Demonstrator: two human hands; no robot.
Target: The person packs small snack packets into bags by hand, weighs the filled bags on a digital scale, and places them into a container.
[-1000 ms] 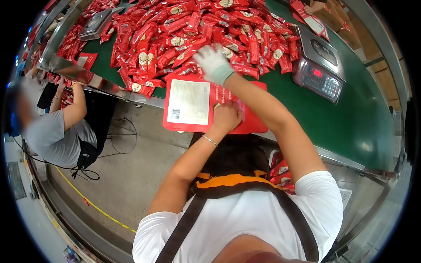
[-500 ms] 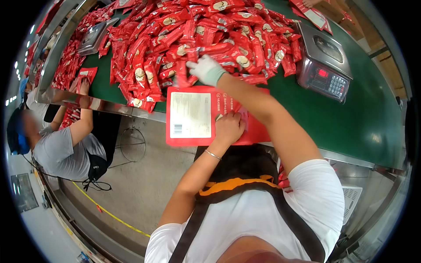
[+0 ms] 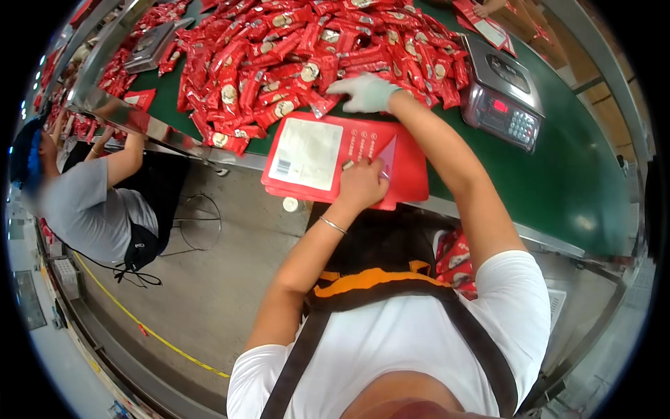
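My left hand (image 3: 363,185), bare with a ring and a wrist bangle, is closed on a stack of flat red pouches (image 3: 408,178) at the table's front edge. The top pouch carries a pale label (image 3: 305,153) with a barcode, and a pink-purple triangular patch shows beside my fingers. My right hand (image 3: 366,93), in a white glove, lies at the near side of the heap of small red packets (image 3: 279,70). Its fingers stretch out leftward, apparently empty, close to one packet (image 3: 323,105); their undersides are hidden.
A digital scale (image 3: 502,98) with a lit red display stands right of the heap on the green tabletop (image 3: 558,181). Another scale (image 3: 150,49) is at the far left. A person (image 3: 98,202) in grey sits to the left. Someone's hand (image 3: 481,10) shows at top right.
My gloved right hand has moved right across the heap's near edge; the blurred packet below it is no longer seen there. The pouch stack has tilted slightly under my left hand. The camera view has shifted.
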